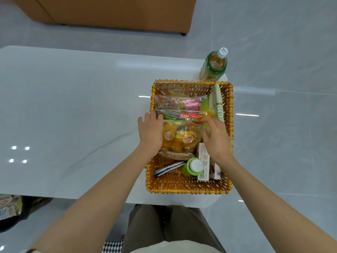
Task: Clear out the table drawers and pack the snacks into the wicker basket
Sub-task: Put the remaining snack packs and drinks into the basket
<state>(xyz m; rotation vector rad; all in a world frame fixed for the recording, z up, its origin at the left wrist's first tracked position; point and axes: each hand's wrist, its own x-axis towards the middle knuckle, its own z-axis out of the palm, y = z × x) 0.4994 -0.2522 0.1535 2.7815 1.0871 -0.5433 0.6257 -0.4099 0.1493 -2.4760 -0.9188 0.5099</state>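
A wicker basket [187,189] stands on the right end of the white table [73,115]. It holds several snacks: two clear bags of coloured sweets [180,105] at the back, a clear bag of yellow-orange snacks [182,137] in the middle, a tall green-white pack [218,105], a brown pastry [175,155], a green bottle with a white cap [193,167] and small cartons [203,172]. My left hand [150,130] lies with straight fingers on the yellow bag's left side and the basket rim. My right hand [216,137] presses on its right side.
A large bottle of tea [215,64] stands on the table just behind the basket. An orange sofa [109,11] is beyond the table. At the lower left, below the table edge, more snack bags [9,205] show. Grey tiled floor lies to the right.
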